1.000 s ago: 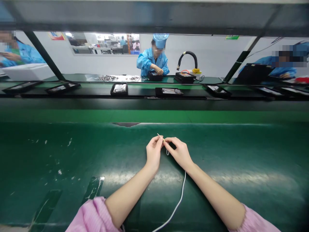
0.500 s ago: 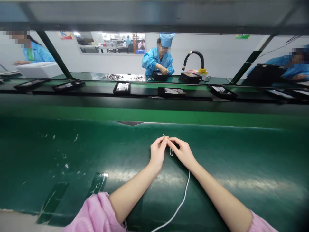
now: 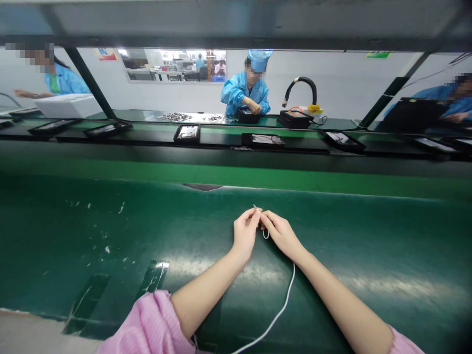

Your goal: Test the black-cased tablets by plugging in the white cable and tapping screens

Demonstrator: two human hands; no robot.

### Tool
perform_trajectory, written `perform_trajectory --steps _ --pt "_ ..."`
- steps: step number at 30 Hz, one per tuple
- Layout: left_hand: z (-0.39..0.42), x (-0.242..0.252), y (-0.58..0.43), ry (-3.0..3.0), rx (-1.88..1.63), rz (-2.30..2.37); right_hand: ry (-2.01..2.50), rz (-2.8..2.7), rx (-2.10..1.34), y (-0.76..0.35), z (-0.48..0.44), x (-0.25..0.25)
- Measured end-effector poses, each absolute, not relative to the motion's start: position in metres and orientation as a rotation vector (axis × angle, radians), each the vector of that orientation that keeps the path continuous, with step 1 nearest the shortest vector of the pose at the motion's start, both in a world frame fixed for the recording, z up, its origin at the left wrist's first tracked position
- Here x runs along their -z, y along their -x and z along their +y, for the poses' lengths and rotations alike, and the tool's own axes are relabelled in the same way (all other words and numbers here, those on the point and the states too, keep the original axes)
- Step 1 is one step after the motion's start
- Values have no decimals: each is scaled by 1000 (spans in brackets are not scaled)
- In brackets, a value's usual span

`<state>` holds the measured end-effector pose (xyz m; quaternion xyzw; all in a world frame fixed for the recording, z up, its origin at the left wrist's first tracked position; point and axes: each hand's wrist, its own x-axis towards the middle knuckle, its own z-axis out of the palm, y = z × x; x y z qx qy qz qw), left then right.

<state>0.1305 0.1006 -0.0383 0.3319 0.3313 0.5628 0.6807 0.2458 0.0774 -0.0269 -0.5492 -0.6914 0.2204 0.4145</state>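
A thin white cord (image 3: 283,307) runs from the bottom edge up between my forearms to my fingers. My left hand (image 3: 245,232) and my right hand (image 3: 280,235) meet over the dark green mat (image 3: 110,231), fingertips pinched together on the cord's far end. A short white tip sticks out above my left fingers, and a small loop of cord hangs between the two hands. Pink sleeves cover both my upper forearms.
Black trays (image 3: 187,133) lie in a row on the conveyor beyond the mat. Across it a person in blue (image 3: 246,91) works beside a black hose (image 3: 300,86) and small scattered parts (image 3: 177,117). Other people stand at far left and far right.
Both hands keep the same pinch on the cord. The camera has shifted a little, so hands and background sit slightly further right in the picture.
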Motion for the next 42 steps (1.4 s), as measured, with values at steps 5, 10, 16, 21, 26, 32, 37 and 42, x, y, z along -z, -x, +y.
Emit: perform_trajectory --steps 5,10,16,21,26,32,37,42 --pt "100 35 -129 -780 -1249 716 1399 -1753 -553 -247 77 27" --pt "98 31 -128 -813 -1225 679 1369 -1759 -543 -245 75 24" --pt "97 26 -127 -839 -1214 659 1374 -1776 -537 -243 73 20" --pt "98 28 -127 -852 -1218 664 1404 -1807 -494 -243 72 18" --pt "99 29 -127 -851 -1222 663 1450 -1837 -424 -244 71 21" --pt "98 27 -128 -811 -1240 682 1414 -1796 -424 -243 72 22" --pt "99 32 -130 -753 -1251 721 1417 -1765 -520 -241 73 21" --pt "99 32 -131 -717 -1257 731 1397 -1791 -578 -241 74 20"
